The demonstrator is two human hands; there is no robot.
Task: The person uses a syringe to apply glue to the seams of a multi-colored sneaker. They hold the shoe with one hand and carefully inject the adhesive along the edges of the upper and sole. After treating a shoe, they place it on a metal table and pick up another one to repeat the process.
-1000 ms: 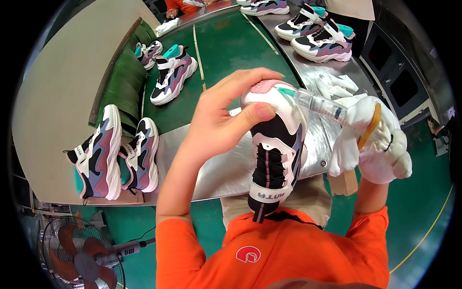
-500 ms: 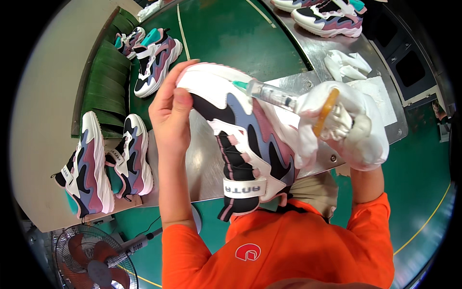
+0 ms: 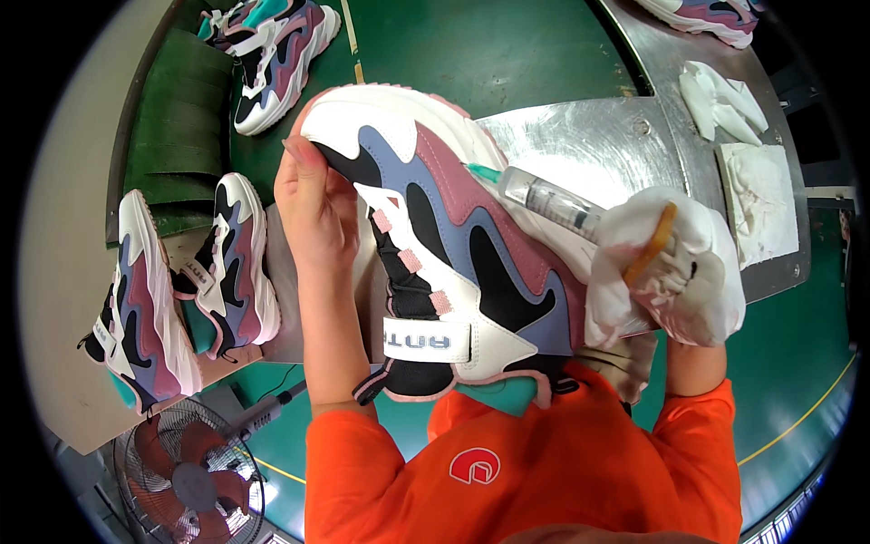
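Observation:
A sneaker (image 3: pixel 435 190) in white, black, blue and mauve is held up before me, its side facing up and its heel toward my body. My left hand (image 3: pixel 317 204) is closed round the toe, thumb on the upper. Covered in white glove-like material with a tan band (image 3: pixel 652 243) round it, my right hand (image 3: pixel 675 281) grips a clear syringe (image 3: pixel 551 199). The syringe's green tip (image 3: pixel 483 171) points at the seam between the mauve side and the white sole; whether it touches cannot be made out. The covering hides most right fingers.
Two similar sneakers (image 3: pixel 149 299) lie at the left, and others (image 3: pixel 281 59) stand far left beside a green flap curtain (image 3: pixel 177 136). Crumpled white tissue (image 3: pixel 720 100) and a white pad (image 3: pixel 758 204) rest on the metal table (image 3: pixel 589 136). A fan (image 3: pixel 190 485) stands lower left.
The sneaker has turned so more of its side faces up. Along the sole seam, the syringe tip has shifted from near the toe toward the heel. Both hands keep their holds.

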